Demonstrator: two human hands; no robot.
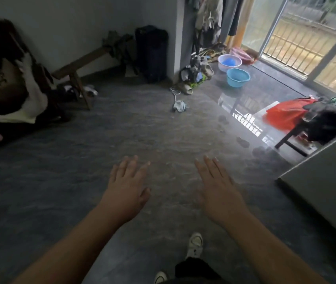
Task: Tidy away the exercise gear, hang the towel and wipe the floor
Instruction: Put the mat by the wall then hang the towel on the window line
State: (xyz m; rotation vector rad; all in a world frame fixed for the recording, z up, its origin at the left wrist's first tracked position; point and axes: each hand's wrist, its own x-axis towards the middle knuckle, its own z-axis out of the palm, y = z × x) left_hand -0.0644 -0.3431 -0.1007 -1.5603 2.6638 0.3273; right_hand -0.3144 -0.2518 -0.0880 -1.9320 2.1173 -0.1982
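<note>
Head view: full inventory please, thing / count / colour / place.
floor: 1, dark grey, glossy near the door
bench: 1, brown wood, against the left wall
clothes pile: 1, dark and cream, far left
bag: 1, black, upright at the wall corner
cloth and cord: 1, pale blue-white, mid floor
sandals: a few, tan, by the corner
basins: 2, blue, and white with something blue inside, near the door
hanging clothes: several, grey, top centre
sliding door: 1, glass, top right
red bag: 1, right, by the dark stool
shoes: 2, white, bottom centre
left hand: open, over the floor
right hand: open, over the floor
</note>
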